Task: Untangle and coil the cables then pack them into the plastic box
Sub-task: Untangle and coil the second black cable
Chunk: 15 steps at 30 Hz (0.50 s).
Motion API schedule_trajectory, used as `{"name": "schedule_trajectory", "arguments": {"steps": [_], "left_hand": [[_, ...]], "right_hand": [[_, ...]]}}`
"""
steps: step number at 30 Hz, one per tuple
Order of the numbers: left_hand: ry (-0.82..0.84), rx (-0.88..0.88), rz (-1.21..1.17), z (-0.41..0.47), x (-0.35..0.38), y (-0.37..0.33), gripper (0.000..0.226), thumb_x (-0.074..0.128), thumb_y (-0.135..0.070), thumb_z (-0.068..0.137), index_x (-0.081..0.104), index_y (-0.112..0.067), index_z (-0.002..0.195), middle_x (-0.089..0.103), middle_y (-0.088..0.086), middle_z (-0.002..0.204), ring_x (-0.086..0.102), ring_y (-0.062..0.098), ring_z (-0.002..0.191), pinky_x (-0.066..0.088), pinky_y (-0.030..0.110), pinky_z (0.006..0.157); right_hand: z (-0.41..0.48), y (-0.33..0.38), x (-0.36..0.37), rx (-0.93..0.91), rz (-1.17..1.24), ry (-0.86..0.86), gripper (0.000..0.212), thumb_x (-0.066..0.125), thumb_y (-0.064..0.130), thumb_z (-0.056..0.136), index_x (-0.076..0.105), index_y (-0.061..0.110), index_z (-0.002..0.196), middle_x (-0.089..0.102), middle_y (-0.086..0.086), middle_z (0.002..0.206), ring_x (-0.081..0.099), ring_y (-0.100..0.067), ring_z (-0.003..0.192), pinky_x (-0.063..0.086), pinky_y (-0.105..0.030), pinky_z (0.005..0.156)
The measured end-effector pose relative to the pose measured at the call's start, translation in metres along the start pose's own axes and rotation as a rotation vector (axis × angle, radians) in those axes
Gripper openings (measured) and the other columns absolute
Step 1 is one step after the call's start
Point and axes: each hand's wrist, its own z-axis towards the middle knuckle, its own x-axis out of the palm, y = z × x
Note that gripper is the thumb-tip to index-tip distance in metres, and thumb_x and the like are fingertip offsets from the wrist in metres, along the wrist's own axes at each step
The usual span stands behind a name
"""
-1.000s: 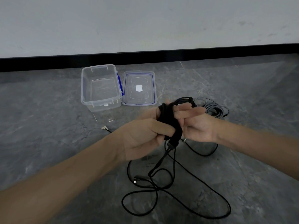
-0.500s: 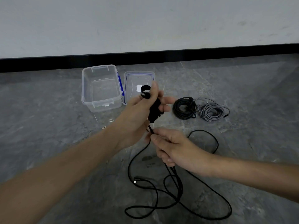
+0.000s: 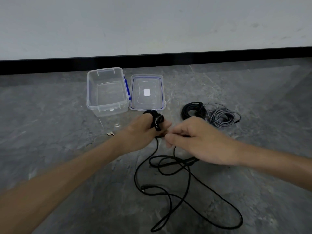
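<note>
My left hand [image 3: 143, 132] grips a small bundle of coiled black cable with a black strap around it, held just above the floor. My right hand [image 3: 197, 141] pinches the same black cable [image 3: 190, 181] right beside the left hand. The rest of that cable trails in loose loops on the floor below both hands, its plug end lying near the lower middle. The clear plastic box [image 3: 108, 92] stands open and empty at the back left. A coiled black cable [image 3: 192, 110] and a coiled grey cable [image 3: 222, 118] lie on the floor to the right.
The box's clear lid [image 3: 146, 92] with a blue seal lies flat next to the box on its right. A small metallic connector [image 3: 110, 133] lies on the grey stone floor left of my left hand. A white wall with black skirting runs behind.
My left hand has dropped lower with the bundle. My right hand has come up along the cable, from below the left hand to right beside it.
</note>
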Motion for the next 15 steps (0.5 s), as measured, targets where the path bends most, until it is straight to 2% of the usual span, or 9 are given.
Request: {"name": "schedule_trajectory", "arguments": {"steps": [2,4,5,6,7,9,12,13,15], "left_hand": [[0.079,-0.040,-0.004,0.000,0.000,-0.001,0.043,0.051,-0.032,0.099,0.056,-0.006,0.065,0.051,-0.012,0.057,0.046,0.001,0.054,0.037,0.016,0.058],[0.164,-0.102,0.010,0.000,-0.001,-0.005,0.050,0.050,-0.043,0.095,0.059,0.002,0.074,0.052,0.001,0.063,0.046,0.010,0.059,0.037,0.025,0.059],[0.205,-0.140,0.007,0.000,0.000,-0.006,0.051,0.050,-0.046,0.093,0.060,0.000,0.074,0.054,-0.001,0.062,0.046,0.009,0.058,0.037,0.024,0.059],[0.242,-0.171,-0.006,0.000,0.001,-0.009,0.047,0.050,-0.046,0.090,0.061,-0.005,0.070,0.057,-0.005,0.059,0.048,0.007,0.056,0.037,0.019,0.059],[0.270,-0.199,-0.018,-0.001,0.002,-0.011,0.042,0.049,-0.044,0.088,0.060,-0.010,0.067,0.058,-0.008,0.056,0.050,0.005,0.055,0.037,0.017,0.060],[0.304,-0.224,-0.027,0.000,0.005,-0.016,0.030,0.048,-0.034,0.086,0.057,-0.012,0.069,0.058,-0.006,0.056,0.053,0.008,0.056,0.039,0.020,0.063],[0.332,-0.256,0.029,-0.001,0.007,-0.022,0.018,0.045,-0.011,0.085,0.057,-0.005,0.073,0.060,0.002,0.059,0.057,0.015,0.058,0.043,0.026,0.066],[0.326,-0.265,0.051,-0.001,0.007,-0.022,0.021,0.043,-0.005,0.086,0.056,-0.005,0.070,0.060,0.002,0.058,0.057,0.014,0.057,0.043,0.025,0.065],[0.304,-0.266,0.073,-0.003,0.006,-0.027,0.026,0.041,-0.005,0.090,0.053,-0.010,0.067,0.057,0.000,0.055,0.055,0.012,0.055,0.043,0.021,0.062]], "right_hand": [[0.000,0.002,-0.008,-0.028,-0.047,0.018,0.024,0.058,0.020,0.094,0.074,0.012,0.079,0.056,0.003,0.053,0.044,-0.008,0.046,0.035,-0.019,0.049],[-0.005,0.007,-0.015,-0.049,-0.082,0.085,0.024,0.056,0.022,0.095,0.074,0.020,0.080,0.066,0.012,0.061,0.053,-0.011,0.050,0.046,-0.028,0.053],[-0.007,0.011,-0.017,-0.059,-0.113,0.116,0.023,0.055,0.023,0.096,0.074,0.023,0.082,0.068,0.016,0.064,0.055,-0.010,0.050,0.048,-0.030,0.053],[-0.010,0.014,-0.019,-0.074,-0.174,0.135,0.022,0.055,0.024,0.096,0.074,0.024,0.085,0.066,0.021,0.062,0.054,-0.008,0.047,0.044,-0.026,0.048],[-0.012,0.017,-0.021,-0.095,-0.251,0.134,0.020,0.054,0.025,0.096,0.073,0.023,0.089,0.060,0.025,0.055,0.052,-0.004,0.046,0.037,-0.017,0.045],[-0.013,0.021,-0.022,-0.156,-0.406,0.084,0.012,0.053,0.029,0.095,0.061,0.023,0.102,0.054,0.028,0.053,0.052,0.006,0.054,0.037,-0.014,0.049],[-0.011,0.028,-0.023,-0.223,-0.507,0.042,0.036,0.051,0.035,0.095,0.038,0.031,0.128,0.041,0.053,0.068,0.050,0.014,0.060,0.040,-0.010,0.061],[-0.009,0.027,-0.023,-0.215,-0.503,0.043,0.037,0.051,0.037,0.095,0.039,0.031,0.130,0.040,0.054,0.067,0.051,0.013,0.059,0.040,-0.010,0.061],[-0.005,0.020,-0.022,-0.187,-0.471,0.019,0.029,0.049,0.040,0.095,0.053,0.028,0.121,0.045,0.048,0.062,0.052,0.010,0.057,0.039,-0.012,0.057]]}}
